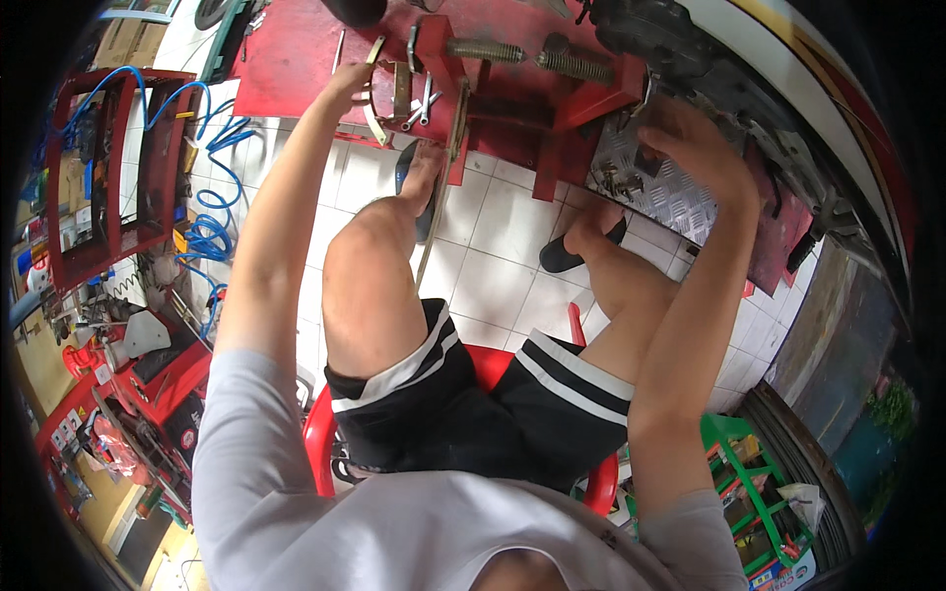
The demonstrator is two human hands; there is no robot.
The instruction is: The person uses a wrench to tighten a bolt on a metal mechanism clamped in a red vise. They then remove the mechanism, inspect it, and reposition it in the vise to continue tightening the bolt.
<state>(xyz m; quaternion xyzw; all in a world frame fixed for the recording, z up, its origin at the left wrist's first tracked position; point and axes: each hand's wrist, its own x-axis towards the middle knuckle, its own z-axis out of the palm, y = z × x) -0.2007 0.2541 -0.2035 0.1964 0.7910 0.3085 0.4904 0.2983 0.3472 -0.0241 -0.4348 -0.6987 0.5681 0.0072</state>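
Note:
My left hand (349, 87) is at the near edge of the red workbench (286, 74). Its fingers and thumb close on a curved brass-coloured metal strip (375, 120), whose lower end sticks out past the bench edge. Beside the strip lie a short brass-toned block (401, 91) and several wrenches (427, 98). My right hand (680, 146) hovers above a silver tread-plate surface (698, 209), fingers loosely bent and apart, with nothing visible in them. Small bolts (619, 181) are scattered on the plate near it.
A red frame with thick threaded screws (485, 50) stands between my hands. Dark machinery (670, 59) crowds the back right. A long thin rod (439, 217) slants down beside my knee. Blue coiled hose (209, 236) hangs at left; a green rack (754, 492) stands lower right.

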